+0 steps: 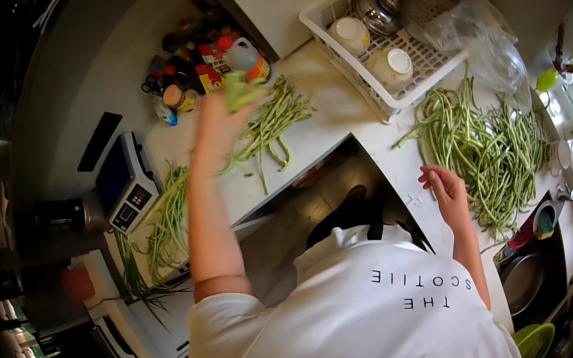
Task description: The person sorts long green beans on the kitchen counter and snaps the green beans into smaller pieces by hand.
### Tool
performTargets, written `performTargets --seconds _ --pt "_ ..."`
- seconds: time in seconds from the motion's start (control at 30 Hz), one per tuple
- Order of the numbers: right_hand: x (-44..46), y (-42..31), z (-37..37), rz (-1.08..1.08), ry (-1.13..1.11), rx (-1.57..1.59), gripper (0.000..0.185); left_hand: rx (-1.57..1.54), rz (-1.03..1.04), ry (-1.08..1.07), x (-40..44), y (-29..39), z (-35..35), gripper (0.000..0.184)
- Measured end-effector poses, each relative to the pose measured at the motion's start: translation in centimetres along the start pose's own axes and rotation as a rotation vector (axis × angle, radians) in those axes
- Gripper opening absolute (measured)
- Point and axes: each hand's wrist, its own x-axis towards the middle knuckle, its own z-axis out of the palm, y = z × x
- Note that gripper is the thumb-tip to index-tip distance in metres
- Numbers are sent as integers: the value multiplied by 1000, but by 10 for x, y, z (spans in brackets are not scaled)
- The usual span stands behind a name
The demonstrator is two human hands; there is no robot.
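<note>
My left hand (220, 118), smeared by motion, is closed on a small bunch of green beans (240, 91) at the back of the counter. Just right of it lies a pile of long green beans (279, 115). More long beans (171, 226) are spread to the left, partly behind my left forearm. My right hand (445, 189) is beside the large bean heap (483, 144) on the right, its fingers loosely bent and apart with nothing visible in them.
A white rack (396, 102) with bowls and a plastic bag stands at the back right. Bottles and jars (180, 98) crowd the back corner. A digital scale (126, 184) sits left, with leafy greens (140, 281) near it. Lower right is a sink with a pan (525, 282).
</note>
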Motion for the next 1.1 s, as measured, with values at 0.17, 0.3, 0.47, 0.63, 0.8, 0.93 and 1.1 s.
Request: performTargets --seconds 0.17,0.3,0.47,0.63,0.8,0.93,1.1 --pt "-3 -15 3 -16 -14 -118 22 568 -161 -65 44 -132 118 36" --pt "-13 -17 -7 63 12 -207 21 526 -192 -92 59 -195 160 47" --pt "-23 -8 -10 130 104 -174 20 413 -75 -32 68 -217 179 73" --pt "-32 -8 -8 168 206 -116 19 370 243 102 68 -242 183 80" --pt "-55 2 -28 147 191 -156 18 329 87 -84 71 -242 174 94" --pt "-79 19 -41 125 357 -188 17 263 16 -92 82 -248 171 94" --pt "-115 51 -58 132 509 -220 20 626 263 375 97 -269 180 78"
